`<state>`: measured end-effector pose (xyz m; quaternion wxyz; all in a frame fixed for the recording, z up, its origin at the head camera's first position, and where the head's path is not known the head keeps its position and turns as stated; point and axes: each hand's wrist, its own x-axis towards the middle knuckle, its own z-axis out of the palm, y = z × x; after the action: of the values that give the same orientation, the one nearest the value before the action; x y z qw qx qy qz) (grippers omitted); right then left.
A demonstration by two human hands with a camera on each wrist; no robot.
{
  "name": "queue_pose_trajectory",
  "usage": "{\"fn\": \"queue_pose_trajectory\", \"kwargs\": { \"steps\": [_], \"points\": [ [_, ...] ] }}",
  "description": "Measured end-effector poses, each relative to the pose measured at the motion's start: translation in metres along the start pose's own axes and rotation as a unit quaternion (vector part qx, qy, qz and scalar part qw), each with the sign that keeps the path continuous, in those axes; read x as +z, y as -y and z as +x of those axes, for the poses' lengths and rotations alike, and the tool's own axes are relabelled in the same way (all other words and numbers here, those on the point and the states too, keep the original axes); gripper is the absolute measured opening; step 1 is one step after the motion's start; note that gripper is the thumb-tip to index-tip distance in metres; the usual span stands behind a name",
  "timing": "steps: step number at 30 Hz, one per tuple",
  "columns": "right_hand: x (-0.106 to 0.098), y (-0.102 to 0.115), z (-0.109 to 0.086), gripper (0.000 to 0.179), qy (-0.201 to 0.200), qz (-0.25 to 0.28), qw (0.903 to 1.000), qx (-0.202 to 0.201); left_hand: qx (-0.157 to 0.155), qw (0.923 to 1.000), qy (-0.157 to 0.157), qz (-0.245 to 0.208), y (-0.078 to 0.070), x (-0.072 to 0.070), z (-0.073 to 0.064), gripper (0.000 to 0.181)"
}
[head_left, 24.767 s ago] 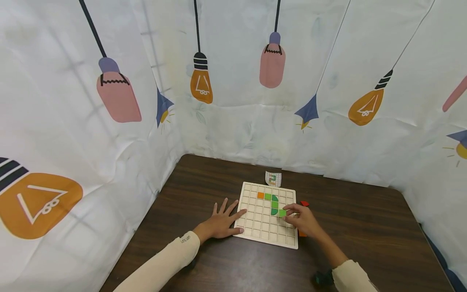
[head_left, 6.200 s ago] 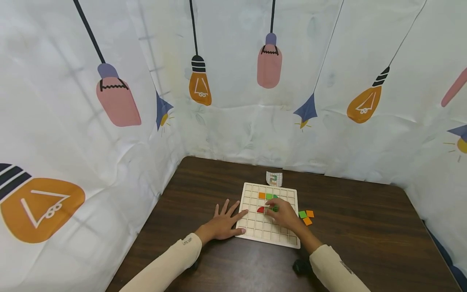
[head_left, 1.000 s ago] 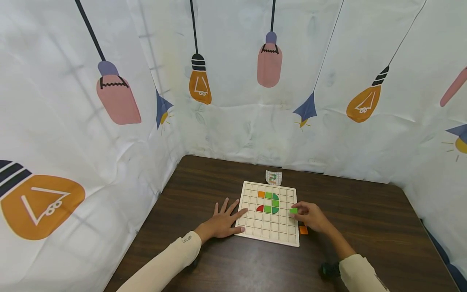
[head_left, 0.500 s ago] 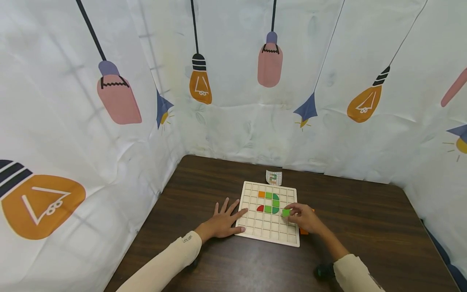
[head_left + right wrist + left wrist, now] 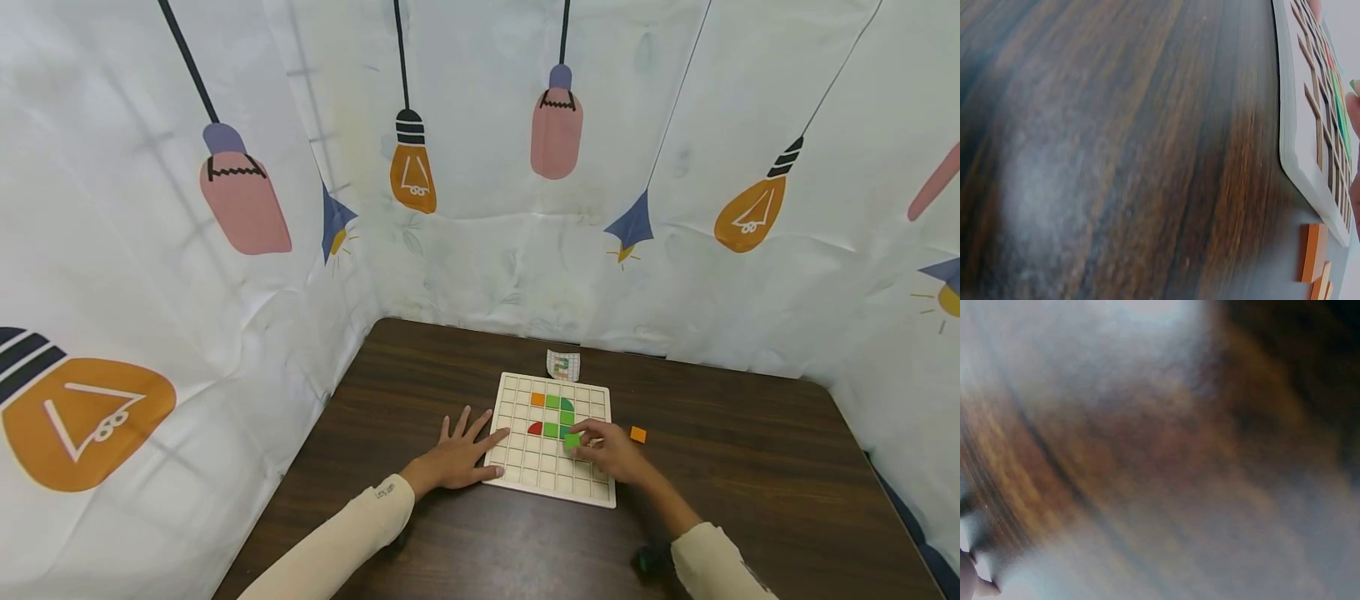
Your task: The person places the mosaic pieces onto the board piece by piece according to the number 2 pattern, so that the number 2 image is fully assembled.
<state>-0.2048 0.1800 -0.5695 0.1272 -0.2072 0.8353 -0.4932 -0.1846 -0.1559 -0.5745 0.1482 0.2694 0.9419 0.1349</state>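
Note:
My right hand [image 5: 611, 452] pinches a green square tile [image 5: 572, 441] by its edge, over the right-middle part of a pale gridded board [image 5: 536, 479]. Whether that tile touches the board I cannot tell. With fingers spread, my left hand [image 5: 453, 462] rests at the board's left edge. On the grid lie an orange square tile [image 5: 537, 399], several green square tiles [image 5: 552, 402], dark green quarter-round tiles [image 5: 567, 404] and a red quarter-round tile [image 5: 535, 428]. The right wrist view shows only some fingertips at its right edge; the left wrist view is mostly blurred tabletop.
Behind the board lies a small card [image 5: 563, 366] printed with a coloured grid pattern. Orange tiles [image 5: 1314, 253] sit on the dark wooden table [image 5: 727, 467] just right of the board. A printed white cloth [image 5: 480, 275] hangs behind the table.
Over the last second my right hand has carried the green tile leftward from the board's right edge. Since the oldest frame, the red tile and another green square have joined the grid. My left hand stays put.

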Motion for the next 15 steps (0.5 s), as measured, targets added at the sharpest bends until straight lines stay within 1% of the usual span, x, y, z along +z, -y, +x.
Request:
{"fn": "queue_pose_trajectory", "kwargs": {
  "steps": [6,10,15],
  "points": [
    [0.007,0.002,0.003,0.030,-0.010,-0.014,0.9997,-0.015,-0.004,1.0000,0.005,0.003,0.000,-0.002,-0.001,0.074],
    [0.010,0.003,0.005,0.032,-0.003,-0.004,0.9998,-0.021,-0.004,1.0000,0.005,0.002,-0.001,-0.002,-0.001,0.073],
    [0.014,0.007,0.009,0.034,0.008,0.018,0.9997,-0.012,-0.003,1.0000,0.004,-0.002,-0.003,-0.002,-0.002,0.073]
  ]
}}
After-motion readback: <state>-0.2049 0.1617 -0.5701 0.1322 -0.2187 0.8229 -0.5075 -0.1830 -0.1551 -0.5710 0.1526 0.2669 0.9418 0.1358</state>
